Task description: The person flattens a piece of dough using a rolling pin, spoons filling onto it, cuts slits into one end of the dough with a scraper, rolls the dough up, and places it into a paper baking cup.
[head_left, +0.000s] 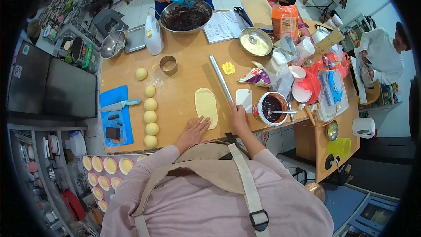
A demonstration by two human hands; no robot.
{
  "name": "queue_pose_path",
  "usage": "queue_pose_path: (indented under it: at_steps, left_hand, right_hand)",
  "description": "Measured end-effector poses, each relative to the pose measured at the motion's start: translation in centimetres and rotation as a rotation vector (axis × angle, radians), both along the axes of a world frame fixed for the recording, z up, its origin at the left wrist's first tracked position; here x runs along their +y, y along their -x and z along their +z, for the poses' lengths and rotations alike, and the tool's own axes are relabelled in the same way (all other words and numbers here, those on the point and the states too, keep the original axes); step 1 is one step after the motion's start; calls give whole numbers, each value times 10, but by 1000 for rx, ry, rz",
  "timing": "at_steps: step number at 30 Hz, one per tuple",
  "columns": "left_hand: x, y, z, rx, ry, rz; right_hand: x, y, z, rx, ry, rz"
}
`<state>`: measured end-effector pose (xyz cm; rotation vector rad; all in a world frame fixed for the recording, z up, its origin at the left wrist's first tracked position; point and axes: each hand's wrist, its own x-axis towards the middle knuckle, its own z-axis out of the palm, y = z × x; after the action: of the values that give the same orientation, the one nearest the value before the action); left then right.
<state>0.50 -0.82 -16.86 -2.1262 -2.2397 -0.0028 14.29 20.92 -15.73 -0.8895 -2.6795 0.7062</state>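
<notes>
A flattened oval of pale dough lies on the wooden table in front of me. My left hand is open, fingers spread flat at the dough's near left edge. Just right of the dough, my right hand is closed around the near end of a metal rolling pin, which points away from me across the table. A white dough scraper lies right of the pin. Left of the dough, several round dough balls stand in a row, with one more dough ball beyond them.
A knife and dark chocolate lie on a blue cutting board. A tub of dark filling holds a spoon. Across the table, a person stirs a dark mixture in a bowl. Bags and cups crowd the right side; filled cups sit lower left.
</notes>
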Motion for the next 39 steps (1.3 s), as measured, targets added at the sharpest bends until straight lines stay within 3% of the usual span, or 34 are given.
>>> queue_pose_path:
  at_steps: [9, 16, 21, 27, 33, 35, 39]
  left_hand:
    - [4, 12, 13, -247, 53, 138]
    - [7, 23, 33, -336, 105, 216]
    - [19, 41, 29, -412, 0, 310]
    - [63, 76, 35, -507, 121, 430]
    - [90, 95, 12, -533, 121, 383]
    - [94, 96, -3, -550, 81, 348]
    - [99, 92, 15, -554, 13, 328]
  right_hand:
    - [10, 18, -6, 163, 301, -244]
    - [13, 18, -2, 9, 213, -295]
    - [17, 12, -4, -182, 91, -291]
    - [16, 20, -20, -159, -92, -354]
    - [21, 24, -12, -141, 121, -296]
    - [23, 30, -8, -124, 135, -328]
    - [33, 31, -23, -111, 28, -308]
